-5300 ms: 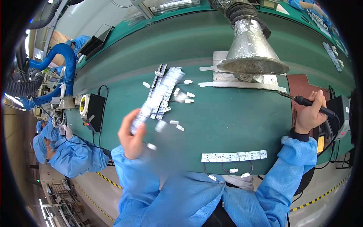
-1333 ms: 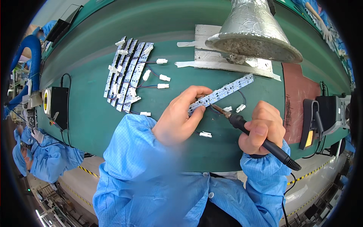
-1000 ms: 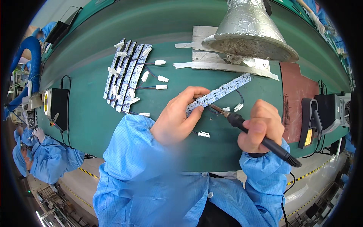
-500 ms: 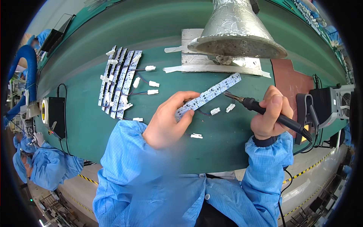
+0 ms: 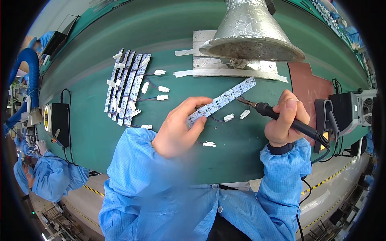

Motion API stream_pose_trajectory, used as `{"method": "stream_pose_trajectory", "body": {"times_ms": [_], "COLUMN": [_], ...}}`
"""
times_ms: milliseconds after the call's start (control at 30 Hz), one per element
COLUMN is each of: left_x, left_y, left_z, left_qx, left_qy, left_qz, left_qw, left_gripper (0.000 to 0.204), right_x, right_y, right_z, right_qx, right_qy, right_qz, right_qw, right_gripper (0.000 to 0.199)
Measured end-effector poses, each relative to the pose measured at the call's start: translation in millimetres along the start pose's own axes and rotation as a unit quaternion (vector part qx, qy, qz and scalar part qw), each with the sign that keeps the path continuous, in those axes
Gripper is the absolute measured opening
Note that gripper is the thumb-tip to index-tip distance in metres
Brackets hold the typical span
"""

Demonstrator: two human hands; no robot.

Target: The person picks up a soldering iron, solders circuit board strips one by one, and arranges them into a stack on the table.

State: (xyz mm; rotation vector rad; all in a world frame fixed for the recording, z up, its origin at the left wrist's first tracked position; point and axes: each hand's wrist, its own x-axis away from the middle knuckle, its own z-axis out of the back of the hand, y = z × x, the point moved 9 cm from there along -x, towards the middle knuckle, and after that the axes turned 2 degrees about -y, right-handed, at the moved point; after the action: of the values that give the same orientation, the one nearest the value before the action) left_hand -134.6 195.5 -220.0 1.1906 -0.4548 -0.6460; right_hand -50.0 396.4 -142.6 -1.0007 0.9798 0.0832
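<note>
My left hand (image 5: 179,126) is closed on the near end of a long, narrow circuit board (image 5: 225,98), white with small dark parts, tilted up to the right. In my right hand (image 5: 286,120) is a soldering iron (image 5: 267,110) with a black handle. Its tip lies at or very near the board's right-hand edge; I cannot tell whether they touch. Below the board lie white connectors (image 5: 228,117) on thin wires, with another connector (image 5: 209,144) nearer me.
Several similar boards (image 5: 128,86) with wired plugs lie side by side at left. A foil-covered fume hood (image 5: 253,36) overhangs the far side. A soldering station (image 5: 343,110) and brown mat (image 5: 307,86) stand right; a black box (image 5: 59,122) sits left, near a co-worker (image 5: 56,174).
My right hand and the soldering iron have shifted slightly to the left, toward the board. My left hand and the board have barely moved.
</note>
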Motion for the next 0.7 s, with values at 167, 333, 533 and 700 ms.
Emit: {"method": "stream_pose_trajectory", "body": {"times_ms": [167,333,533,700], "left_x": [0.4,0.8,-0.3,0.1], "left_y": [-0.8,0.1,-2.1,0.5], "left_z": [-0.4,0.2,-3.0,-1.9], "left_qx": [0.006,0.002,-0.004,-0.011], "left_qy": [0.004,0.007,-0.04,-0.035], "left_qz": [-0.003,-0.003,0.022,0.016], "left_qw": [1.0,1.0,0.999,0.999], "left_gripper": [0.035,0.035,0.036,0.037], "right_x": [0.6,1.1,2.0,0.1], "right_y": [-0.5,-0.8,1.1,-1.0], "right_z": [0.1,-1.5,-2.1,-0.9], "right_qx": [0.002,-0.002,0.014,-0.004], "right_qy": [0.007,0.006,0.004,0.01], "right_qz": [0.009,0.014,0.011,0.018], "right_qw": [1.0,1.0,1.0,1.0], "right_gripper": [0.034,0.034,0.035,0.037]}}
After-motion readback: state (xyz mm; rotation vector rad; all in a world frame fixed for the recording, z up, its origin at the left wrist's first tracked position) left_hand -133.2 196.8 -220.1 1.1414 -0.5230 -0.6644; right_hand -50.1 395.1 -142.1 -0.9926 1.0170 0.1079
